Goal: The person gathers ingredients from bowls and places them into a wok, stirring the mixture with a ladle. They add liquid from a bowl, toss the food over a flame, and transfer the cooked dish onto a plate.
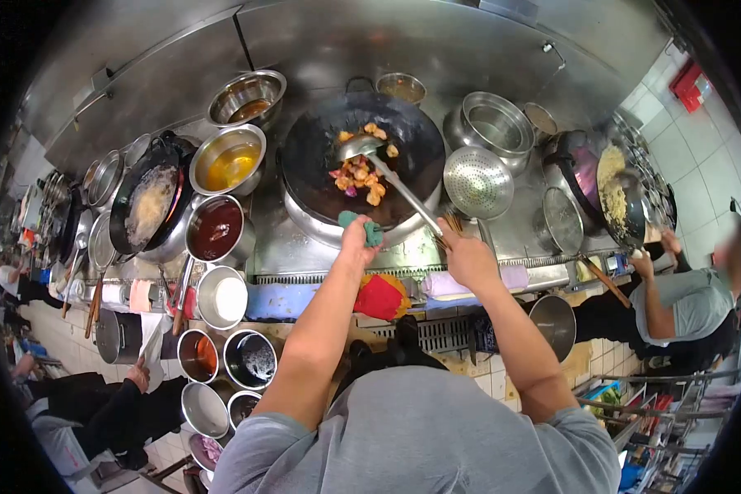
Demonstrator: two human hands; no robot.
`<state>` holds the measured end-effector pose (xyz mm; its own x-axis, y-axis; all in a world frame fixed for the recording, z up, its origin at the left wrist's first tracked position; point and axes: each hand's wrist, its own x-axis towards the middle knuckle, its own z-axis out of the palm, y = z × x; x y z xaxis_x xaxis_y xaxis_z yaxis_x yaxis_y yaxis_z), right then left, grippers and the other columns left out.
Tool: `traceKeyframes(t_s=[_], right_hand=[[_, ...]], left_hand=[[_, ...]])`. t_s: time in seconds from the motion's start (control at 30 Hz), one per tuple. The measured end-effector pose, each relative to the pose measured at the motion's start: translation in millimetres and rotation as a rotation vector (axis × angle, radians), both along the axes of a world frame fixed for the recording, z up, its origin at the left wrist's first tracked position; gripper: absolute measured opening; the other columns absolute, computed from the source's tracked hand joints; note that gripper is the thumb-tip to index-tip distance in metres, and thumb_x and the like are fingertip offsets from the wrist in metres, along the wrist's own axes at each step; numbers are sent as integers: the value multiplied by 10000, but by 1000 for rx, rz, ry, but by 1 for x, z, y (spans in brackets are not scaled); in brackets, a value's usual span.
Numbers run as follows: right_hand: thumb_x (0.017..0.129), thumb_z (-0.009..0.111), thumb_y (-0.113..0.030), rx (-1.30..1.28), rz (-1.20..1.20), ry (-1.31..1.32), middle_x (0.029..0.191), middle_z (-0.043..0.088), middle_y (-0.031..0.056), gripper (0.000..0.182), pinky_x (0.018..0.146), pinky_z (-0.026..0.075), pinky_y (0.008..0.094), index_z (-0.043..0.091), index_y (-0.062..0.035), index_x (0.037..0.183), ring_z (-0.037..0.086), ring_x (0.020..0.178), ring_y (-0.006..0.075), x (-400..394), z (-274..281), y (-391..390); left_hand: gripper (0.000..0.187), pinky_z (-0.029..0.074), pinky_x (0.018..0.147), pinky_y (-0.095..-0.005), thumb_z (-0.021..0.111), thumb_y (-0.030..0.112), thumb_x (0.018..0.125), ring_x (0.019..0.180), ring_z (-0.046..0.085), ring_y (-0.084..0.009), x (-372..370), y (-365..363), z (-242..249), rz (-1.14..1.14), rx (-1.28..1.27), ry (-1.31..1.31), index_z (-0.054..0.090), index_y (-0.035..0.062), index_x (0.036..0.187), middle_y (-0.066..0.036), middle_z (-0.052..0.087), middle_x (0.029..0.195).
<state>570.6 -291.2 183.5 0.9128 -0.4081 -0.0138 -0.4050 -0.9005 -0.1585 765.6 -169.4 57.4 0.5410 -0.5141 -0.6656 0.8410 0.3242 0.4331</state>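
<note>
A large black wok (313,177) sits on the burner in front of me. In it lie browned chunks of food (356,176) with some purple and red pieces. My left hand (356,240) is closed on a folded green cloth (372,234) at the wok's near rim. My right hand (471,262) grips the handle of a metal ladle (405,191), whose bowl rests among the food. Beside that hand, partly hidden by it, is a bundle of thin bamboo sticks (453,222). A perforated strainer (478,183) lies just to the right of the wok.
Left of the wok stand bowls of yellow oil (229,167) and dark red liquid (214,230). A metal pot (494,123) is at the back right. Red and yellow cloths (381,296) hang at the front edge. Co-workers (687,300) stand on both sides, near other woks (146,198).
</note>
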Motion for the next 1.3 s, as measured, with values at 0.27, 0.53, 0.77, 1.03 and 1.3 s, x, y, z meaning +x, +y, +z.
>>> traceKeyframes(t_s=[0.27, 0.53, 0.77, 1.03, 1.3], right_hand=[[794, 547, -141, 170, -4, 20, 853, 619, 196, 558, 714, 471, 462, 415, -191, 1333, 601, 789, 371, -30, 18, -37], [793, 542, -119, 249, 110, 31, 880, 613, 222, 578, 726, 459, 474, 391, -200, 1346, 592, 799, 395, -37, 16, -53], [811, 545, -119, 570, 34, -102, 981, 625, 214, 521, 768, 470, 397, 414, -50, 1311, 600, 880, 365, 4, -13, -54], [868, 500, -44, 1284, -161, -268, 742, 513, 46, 561, 438, 405, 259, 286, -68, 1387, 455, 495, 106, -36, 14, -37], [913, 491, -130, 1786, -339, -335, 674, 431, 21, 539, 355, 332, 213, 249, -173, 1392, 376, 430, 80, -46, -6, -34]], left_hand=[[95, 496, 603, -347, 533, 173, 828, 691, 508, -187, -14, 7, 21, 49, 19, 23, 475, 103, 857, -46, 493, 774], [111, 496, 609, -354, 547, 180, 824, 685, 509, -192, -18, 7, 21, 79, 51, 33, 478, 110, 874, -44, 488, 784], [172, 490, 608, -361, 575, 250, 824, 686, 523, -189, -21, 9, 20, 28, 12, 19, 489, 109, 874, -40, 512, 774], [597, 504, 753, -413, 637, 419, 780, 919, 580, -247, -95, 60, 5, -377, 168, -362, 414, 100, 1233, -147, 551, 1032], [784, 437, 811, -462, 701, 389, 687, 975, 520, -382, -132, 56, 17, -930, 1311, -1441, 351, 136, 1341, -198, 439, 1180]])
